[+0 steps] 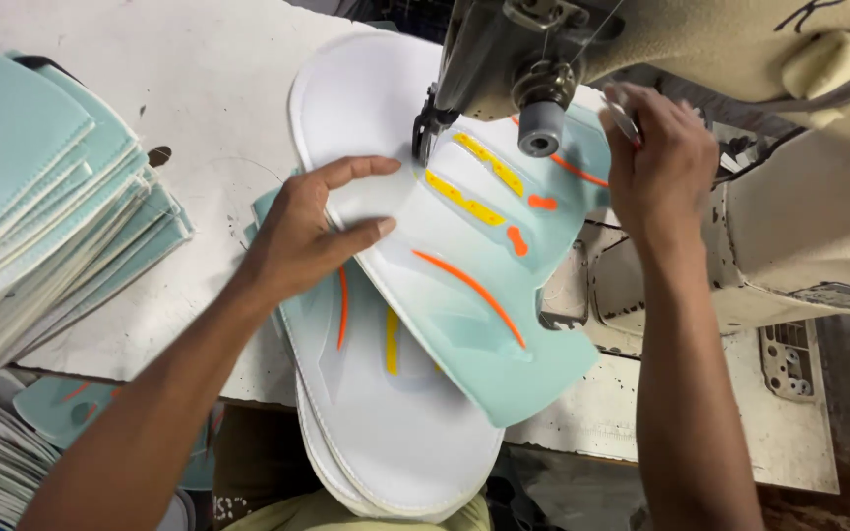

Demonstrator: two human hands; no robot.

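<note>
My left hand [312,231] presses flat on a white and pale-teal shoe upper piece [464,265] with orange and yellow stripes, lying under the head of a beige sewing machine [563,59]. Its fingers spread over the clear overlay near the needle. My right hand [656,167] is raised at the right side of the machine head, fingers pinched on a small shiny metal tool or thread end; I cannot tell which. A second matching piece [386,393] lies underneath, hanging over the table's front edge.
A tall stack of pale-teal cut pieces [41,206] stands at the left on the worn white table [199,88]. More pieces [12,442] lie below the table at lower left. The machine body [799,216] fills the right side.
</note>
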